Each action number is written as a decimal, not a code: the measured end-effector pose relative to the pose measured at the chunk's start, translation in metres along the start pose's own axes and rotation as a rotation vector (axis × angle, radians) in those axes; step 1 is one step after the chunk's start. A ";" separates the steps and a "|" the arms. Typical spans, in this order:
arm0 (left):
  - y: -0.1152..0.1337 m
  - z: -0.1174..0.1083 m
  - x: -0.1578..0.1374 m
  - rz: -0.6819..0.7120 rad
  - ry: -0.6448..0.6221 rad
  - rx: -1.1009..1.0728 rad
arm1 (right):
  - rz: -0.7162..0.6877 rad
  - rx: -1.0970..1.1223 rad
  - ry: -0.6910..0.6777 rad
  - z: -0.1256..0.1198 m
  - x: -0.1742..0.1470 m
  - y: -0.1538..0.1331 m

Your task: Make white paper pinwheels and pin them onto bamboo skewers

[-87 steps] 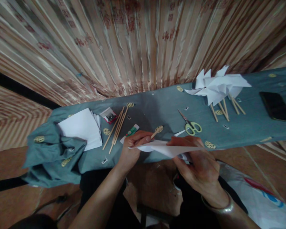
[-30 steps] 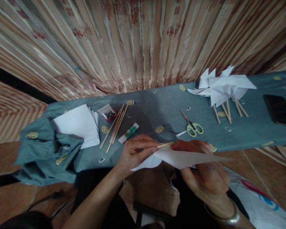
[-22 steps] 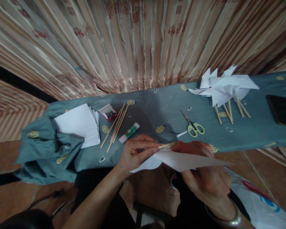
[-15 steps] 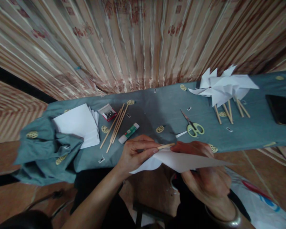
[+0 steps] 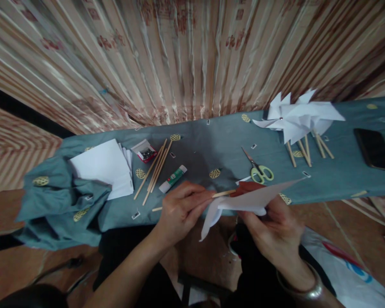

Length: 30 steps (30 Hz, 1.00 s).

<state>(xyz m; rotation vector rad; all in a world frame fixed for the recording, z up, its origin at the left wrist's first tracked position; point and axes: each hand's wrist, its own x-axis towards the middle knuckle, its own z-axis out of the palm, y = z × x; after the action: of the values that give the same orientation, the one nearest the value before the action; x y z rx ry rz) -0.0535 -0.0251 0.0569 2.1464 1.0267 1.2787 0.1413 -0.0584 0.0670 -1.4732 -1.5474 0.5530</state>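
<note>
My left hand [image 5: 179, 211] is closed round a thin wooden stick [image 5: 224, 193], whose end sticks out to the right between both hands. Another length of stick shows left of this hand, over the cloth. A white paper pinwheel [image 5: 250, 200] hangs at the stick's right end, tilted, one blade drooping toward my lap. My right hand [image 5: 271, 239], with a bracelet at the wrist, grips the pinwheel from the right; its fingertips meet the stick's end and are partly hidden by paper. Just beyond lie green-handled scissors [image 5: 262, 173].
On the green cloth-covered table [image 5: 195, 147] are a glue stick [image 5: 173, 179], several wooden sticks [image 5: 157, 169], an open box of pins [image 5: 146, 153] and a stack of white paper [image 5: 99, 164]. Several paper pinwheels [image 5: 297, 117] lie at the right, beside a phone [image 5: 375, 149].
The pinwheel has turned: its right tip has risen and its left blade now droops lower. The stick's left end now shows behind my left hand. Both hands keep their hold.
</note>
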 end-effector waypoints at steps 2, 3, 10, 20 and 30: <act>0.001 -0.001 -0.001 0.067 0.022 0.098 | 0.064 0.100 -0.011 0.002 0.003 0.001; 0.001 -0.001 -0.001 0.088 0.032 0.133 | 0.091 0.146 -0.014 0.003 0.004 0.001; 0.001 0.001 -0.005 0.105 0.026 0.230 | 0.205 0.315 -0.032 0.013 0.010 0.007; -0.005 0.008 -0.009 0.017 -0.045 0.195 | 0.292 0.324 -0.143 0.011 0.020 0.011; -0.002 0.028 -0.026 -0.359 -0.257 -0.243 | 0.432 0.373 -0.425 -0.009 0.028 0.031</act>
<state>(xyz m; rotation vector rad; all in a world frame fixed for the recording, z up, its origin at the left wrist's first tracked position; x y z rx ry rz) -0.0369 -0.0441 0.0280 1.7874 1.0298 0.8830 0.1687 -0.0286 0.0547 -1.4535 -1.3280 1.4048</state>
